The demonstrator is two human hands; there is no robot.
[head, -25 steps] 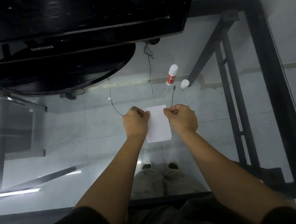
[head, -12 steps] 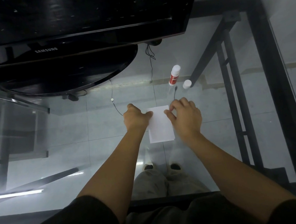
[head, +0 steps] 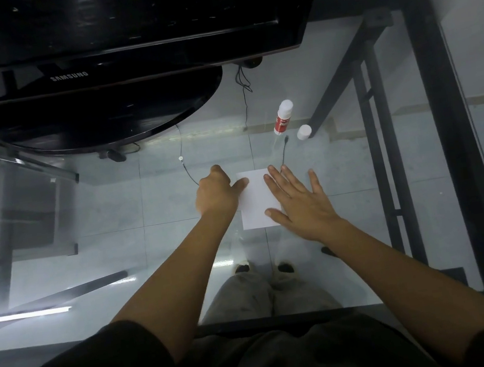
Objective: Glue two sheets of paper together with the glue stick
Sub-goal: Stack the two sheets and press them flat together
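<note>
A small white paper lies flat on the glass table; whether it is one sheet or two stacked I cannot tell. My left hand rests at its left edge, fingers curled, thumb pressing on the paper's upper left corner. My right hand lies flat and spread over the paper's right side, palm down. The glue stick, white with a red label, lies uncapped on the glass beyond the paper. Its white cap stands just to the right of it.
A black Samsung monitor with a round base fills the far left. Thin black cables run across the glass table. The black table frame borders the right side. My legs show through the glass below.
My right hand has opened from a pinch on the paper's right edge to a flat spread palm over it. The left hand has stayed at the left edge.
</note>
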